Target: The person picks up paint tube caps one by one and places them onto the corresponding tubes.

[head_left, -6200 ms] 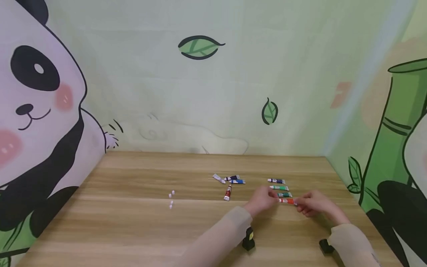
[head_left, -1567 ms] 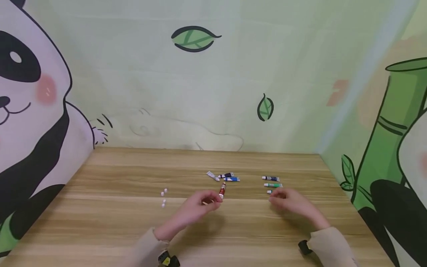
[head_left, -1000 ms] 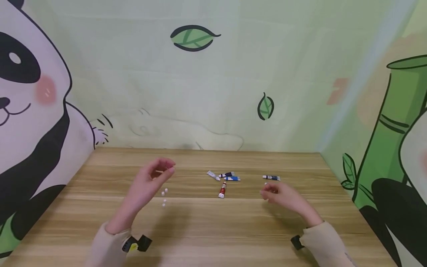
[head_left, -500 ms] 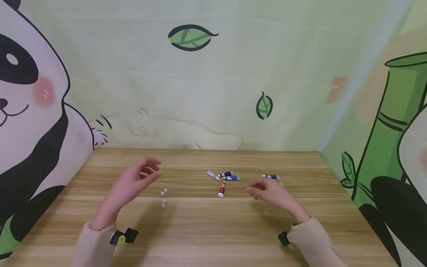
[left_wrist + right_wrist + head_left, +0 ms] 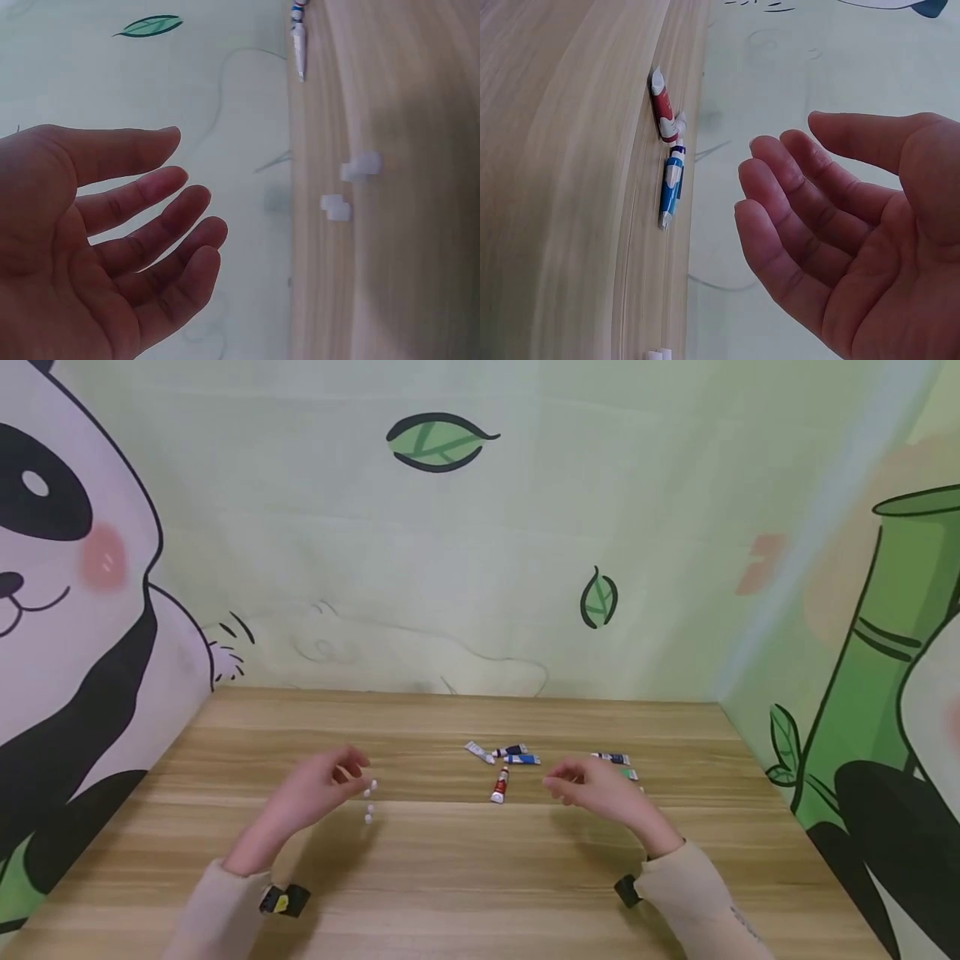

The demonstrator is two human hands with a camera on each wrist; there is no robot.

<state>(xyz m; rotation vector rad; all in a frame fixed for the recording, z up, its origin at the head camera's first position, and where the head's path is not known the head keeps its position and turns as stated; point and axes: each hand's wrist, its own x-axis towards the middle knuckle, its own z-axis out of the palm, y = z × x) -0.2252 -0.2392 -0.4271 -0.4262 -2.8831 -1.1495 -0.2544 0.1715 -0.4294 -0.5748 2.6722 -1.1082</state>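
Note:
My left hand (image 5: 311,789) hovers with loosely bent fingers and holds nothing. Its fingertips are right by several small white pieces (image 5: 369,810), which also show as white pieces (image 5: 366,163) in the left wrist view. My right hand (image 5: 600,787), likewise holding nothing, is over the table between two groups of small paint tubes. To its left lie a red paint tube (image 5: 500,785), a blue one (image 5: 522,760), a dark one (image 5: 510,750) and a whitish one (image 5: 478,752). The right hand partly hides a row with a navy tube (image 5: 613,758) and a green tube (image 5: 630,773).
The wood-grain table (image 5: 450,885) ends at a pale green cloth backdrop (image 5: 487,527) printed with leaves, a panda and bamboo. Black wrist cameras sit at my left cuff (image 5: 288,900) and right cuff (image 5: 628,890).
Earlier, both hands were at an orange-red tube in the right row. Since then they have parted: the left moved far left to the white pieces, lowering lately; the right drifted left off the row.

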